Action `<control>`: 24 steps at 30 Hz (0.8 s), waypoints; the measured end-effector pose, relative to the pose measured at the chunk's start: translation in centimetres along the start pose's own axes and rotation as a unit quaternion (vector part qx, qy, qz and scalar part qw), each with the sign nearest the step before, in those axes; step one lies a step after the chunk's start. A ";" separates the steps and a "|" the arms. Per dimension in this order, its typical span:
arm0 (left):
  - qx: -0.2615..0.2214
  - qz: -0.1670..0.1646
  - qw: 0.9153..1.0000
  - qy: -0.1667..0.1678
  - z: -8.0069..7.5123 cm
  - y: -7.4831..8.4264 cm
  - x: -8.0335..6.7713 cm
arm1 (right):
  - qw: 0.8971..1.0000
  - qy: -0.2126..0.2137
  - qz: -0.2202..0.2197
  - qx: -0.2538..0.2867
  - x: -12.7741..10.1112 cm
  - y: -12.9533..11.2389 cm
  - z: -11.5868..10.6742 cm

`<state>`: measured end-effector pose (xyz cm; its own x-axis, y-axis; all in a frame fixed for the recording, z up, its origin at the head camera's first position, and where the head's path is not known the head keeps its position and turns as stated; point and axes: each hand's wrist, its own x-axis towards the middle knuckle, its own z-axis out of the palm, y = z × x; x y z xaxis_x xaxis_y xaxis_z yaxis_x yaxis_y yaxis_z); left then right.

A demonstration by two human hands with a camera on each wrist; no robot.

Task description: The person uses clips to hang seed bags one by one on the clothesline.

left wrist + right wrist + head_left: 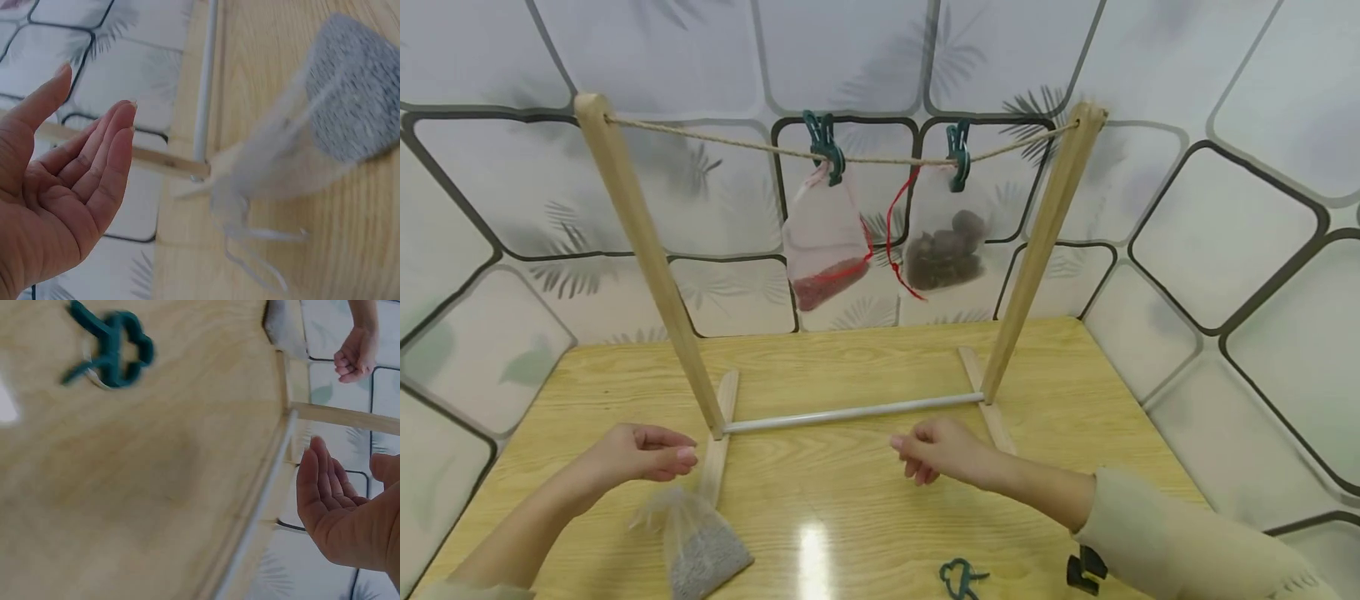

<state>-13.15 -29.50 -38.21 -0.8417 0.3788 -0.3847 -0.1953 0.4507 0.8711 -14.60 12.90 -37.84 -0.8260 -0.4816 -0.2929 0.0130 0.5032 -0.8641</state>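
My left hand [647, 454] hovers over the table's left side with fingers loosely bent and nothing in them. Just below it lies a sheer drawstring bag [706, 550] filled with grey granules; its white cords show in the left wrist view. My right hand [943, 454], also holding nothing, is in front of the stand's white bar [850, 413]. A dark green clothespin [959, 578] lies on the table near the front edge. On the rope [715, 140], two green clothespins hold a bag with reddish contents [823, 283] and a bag of dark brown lumps [947, 254].
The wooden stand has a left post [651, 258] and a right post [1037, 250] on flat feet. Patterned fabric walls [1240, 242] surround the wooden table [820, 500]. A black object [1086, 571] sits under the right sleeve.
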 end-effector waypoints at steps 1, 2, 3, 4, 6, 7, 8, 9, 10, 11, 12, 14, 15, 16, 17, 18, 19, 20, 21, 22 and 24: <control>-0.003 -0.007 1.000 0.003 -0.2 -0.5 -0.1 | 1.000 -0.003 0.015 0.011 -0.5 0.6 0.1; -0.006 -0.015 1.000 0.005 -0.5 -1.1 -0.2 | 0.999 -0.007 0.031 0.020 -1.0 1.1 0.3; -0.010 -0.023 1.000 0.005 -0.7 -1.7 -0.4 | 0.999 -0.012 0.046 0.026 -1.4 1.6 0.5; -0.015 -0.031 0.999 0.004 -1.0 -2.4 -0.5 | 0.997 -0.018 0.060 0.036 -1.9 2.1 0.6; -0.038 -0.042 0.998 -0.002 -1.6 -3.7 -0.6 | 0.995 -0.030 0.084 0.047 -2.7 3.1 0.9; -0.053 -0.046 0.997 -0.010 -1.9 -4.4 -0.6 | 0.994 -0.035 0.094 0.048 -3.0 3.6 1.0; -0.070 -0.048 0.996 -0.022 -2.1 -5.1 -0.7 | 0.992 -0.040 0.106 0.050 -3.3 4.1 1.1; -0.089 -0.046 0.994 -0.035 -2.4 -5.8 -0.7 | 0.991 -0.053 0.116 0.050 -3.6 4.5 1.1; -0.108 -0.045 0.992 -0.051 -2.6 -6.4 -0.7 | 0.989 -0.058 0.126 0.051 -3.8 5.0 1.1; -0.125 -0.042 0.989 -0.068 -2.7 -7.0 -0.7 | 0.988 -0.061 0.134 0.049 -4.0 5.4 1.2; -0.138 -0.039 0.986 -0.080 -2.8 -7.5 -0.6 | 0.986 -0.066 0.143 0.046 -4.3 5.7 1.2; -0.145 -0.037 0.985 -0.088 -3.0 -8.3 -0.6 | 0.983 -0.070 0.163 0.041 -4.9 6.2 1.2; -0.142 -0.041 0.985 -0.084 -3.0 -8.6 -0.6 | 0.982 -0.074 0.173 0.036 -5.2 6.4 1.2; -0.133 -0.047 0.987 -0.077 -3.1 -8.8 -0.5 | 0.980 -0.072 0.183 0.036 -5.6 6.7 1.3; -0.121 -0.054 0.989 -0.061 -3.2 -9.0 -0.5 | 0.977 -0.079 0.194 0.033 -6.1 6.9 1.3; -0.109 -0.063 0.991 -0.044 -3.2 -9.1 -0.5 | 0.975 -0.085 0.205 0.029 -6.5 7.1 1.3; -0.099 -0.072 0.992 -0.028 -3.3 -9.3 -0.7 | 0.972 -0.092 0.216 0.025 -6.9 7.3 1.3; -0.095 -0.080 0.992 -0.017 -3.5 -9.5 -0.8 | 0.969 -0.099 0.223 0.022 -7.2 7.6 1.4; -0.095 -0.086 0.992 -0.008 -3.6 -9.6 -0.8 | 0.967 -0.107 0.231 0.018 -7.6 7.8 1.4; -0.095 -0.087 0.992 -0.006 -3.7 -9.9 -1.0 | 0.965 -0.117 0.235 0.015 -7.9 8.1 1.3; -0.111 -0.080 0.990 -0.021 -3.7 -10.4 -1.1 | 0.960 -0.132 0.247 0.020 -8.3 8.5 1.3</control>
<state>-12.07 -37.61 -45.77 -0.7705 0.3515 -0.5318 -0.4344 0.3211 0.8416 -6.88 20.31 -43.27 -0.5413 -0.3596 -0.7601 0.3928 0.6911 -0.6067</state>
